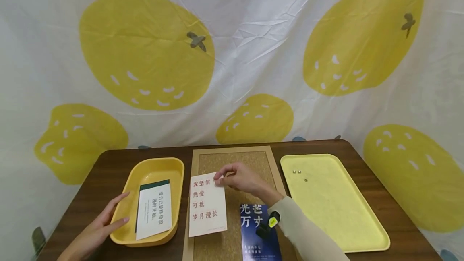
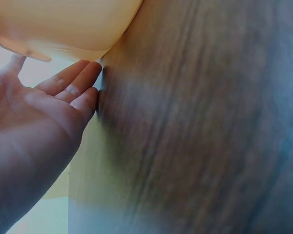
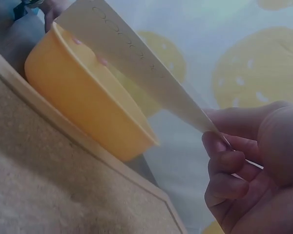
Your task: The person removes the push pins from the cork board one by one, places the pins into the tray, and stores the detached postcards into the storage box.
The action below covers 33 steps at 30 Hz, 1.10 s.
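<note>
My right hand [image 1: 241, 178] pinches a white card [image 1: 207, 208] with red Chinese writing by its upper right corner, over a cork board [image 1: 232, 158]. In the right wrist view the pale back of this card shows, with a row of small printed rings. On the left stands a yellow plastic basin [image 1: 177, 172]. Thumb and index finger of my left hand [image 1: 99, 226] lie extended over its left rim; in the left wrist view the other fingers [image 2: 71, 80] are low beside its outer wall. Inside the basin a white card [image 1: 154, 210] overlaps a dark green one [image 1: 156, 184].
A blue card [image 1: 257, 239] with white writing lies on the lower right of the board, partly under my right forearm. To the right is a pale yellow tray [image 1: 337, 204] with several small round metal pieces [image 1: 299, 171]. A lemon-print cloth [image 1: 250, 51] hangs behind the table.
</note>
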{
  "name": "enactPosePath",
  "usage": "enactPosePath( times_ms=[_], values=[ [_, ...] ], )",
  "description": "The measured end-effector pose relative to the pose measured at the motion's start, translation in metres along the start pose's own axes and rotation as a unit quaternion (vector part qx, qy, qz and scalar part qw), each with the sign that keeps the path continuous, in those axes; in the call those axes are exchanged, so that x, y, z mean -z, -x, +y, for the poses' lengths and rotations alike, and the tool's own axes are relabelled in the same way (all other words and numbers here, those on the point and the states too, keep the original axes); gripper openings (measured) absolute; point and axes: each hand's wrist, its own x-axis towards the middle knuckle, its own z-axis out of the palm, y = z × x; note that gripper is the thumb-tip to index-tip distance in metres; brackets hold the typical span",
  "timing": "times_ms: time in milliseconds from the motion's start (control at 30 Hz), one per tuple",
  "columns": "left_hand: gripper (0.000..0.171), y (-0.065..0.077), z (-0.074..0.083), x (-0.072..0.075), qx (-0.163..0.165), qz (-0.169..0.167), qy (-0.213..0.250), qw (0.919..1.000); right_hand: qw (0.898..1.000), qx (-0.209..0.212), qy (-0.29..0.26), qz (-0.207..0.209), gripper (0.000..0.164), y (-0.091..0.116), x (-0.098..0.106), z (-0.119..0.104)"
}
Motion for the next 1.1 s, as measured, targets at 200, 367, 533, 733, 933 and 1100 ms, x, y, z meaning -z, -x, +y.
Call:
enactPosePath(
  times_ms=[200, 367, 533, 733, 933, 1100],
  values=[
    [0.075, -0.002, 0.000, -0.001, 0.005, 0.000, 0.009, 0.9999, 1.000, -0.011, -0.009, 0.016, 0.016, -0.009, -0.006, -0.005],
    [0.074, -0.002, 0.000, -0.003, 0.010, 0.001, 0.023, 0.9997, 0.999, -0.006, -0.016, 0.040, 0.015, -0.018, -0.015, -0.010],
    [0.075, -0.001, 0.001, -0.003, 0.019, 0.005, 0.032, 0.9993, 0.998, 0.000, -0.032, 0.056, 0.014, -0.029, -0.024, -0.016],
    [0.077, -0.002, 0.002, -0.002, 0.026, 0.012, 0.013, 0.9995, 0.996, 0.017, -0.062, 0.055, 0.011, -0.039, -0.036, -0.021],
    [0.077, -0.002, -0.001, -0.001, 0.014, 0.007, 0.009, 0.9998, 0.996, 0.017, -0.072, 0.052, 0.010, -0.047, -0.049, -0.026],
    [0.076, -0.002, -0.001, -0.001, 0.006, 0.004, 0.007, 0.9999, 0.995, 0.002, -0.069, 0.071, 0.009, -0.051, -0.058, -0.030]
  ],
)
